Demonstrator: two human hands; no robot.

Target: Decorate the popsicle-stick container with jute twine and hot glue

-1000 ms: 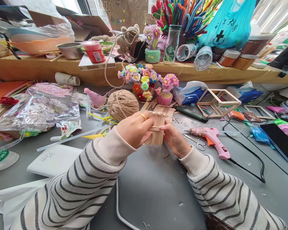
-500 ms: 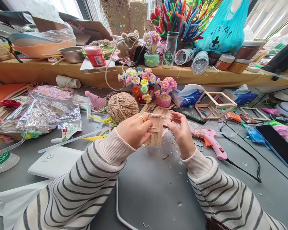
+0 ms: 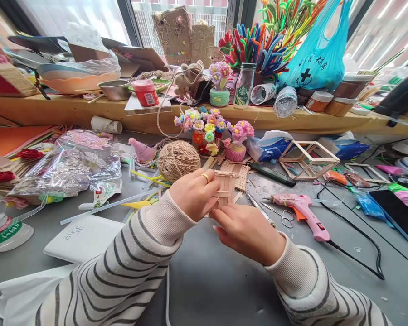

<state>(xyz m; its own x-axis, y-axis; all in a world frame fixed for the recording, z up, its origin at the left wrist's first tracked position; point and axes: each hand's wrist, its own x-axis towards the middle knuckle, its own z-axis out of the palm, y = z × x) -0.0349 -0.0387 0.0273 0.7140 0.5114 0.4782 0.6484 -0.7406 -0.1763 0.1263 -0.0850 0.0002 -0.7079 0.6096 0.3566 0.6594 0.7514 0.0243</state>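
My left hand (image 3: 196, 192), with a gold ring on one finger, is closed on the left side of a small craft-stick panel (image 3: 226, 192). Light wooden strips form the panel, and a band of twine runs along its top edge. At the panel's lower edge, the fingers of my right hand (image 3: 246, 228) are pressed together close to my left fingertips. Whatever lies between those right fingers is hidden. Just behind my left hand sits a ball of jute twine (image 3: 178, 159). A flat woven stick mat (image 3: 240, 174) lies behind the panel.
To the right lie a pink glue gun (image 3: 308, 210) with its black cord, scissors (image 3: 285, 218) and a phone (image 3: 399, 219). A wooden stick frame (image 3: 308, 158) stands farther back. On the left are a white power bank (image 3: 73, 240) and plastic-wrapped crafts (image 3: 85, 158). A cluttered ledge (image 3: 143, 118) runs behind.
My right hand, raised and apart with fingers loose before, has come down and left to the panel's lower edge. My left hand still holds the panel. The whole view has shifted slightly.
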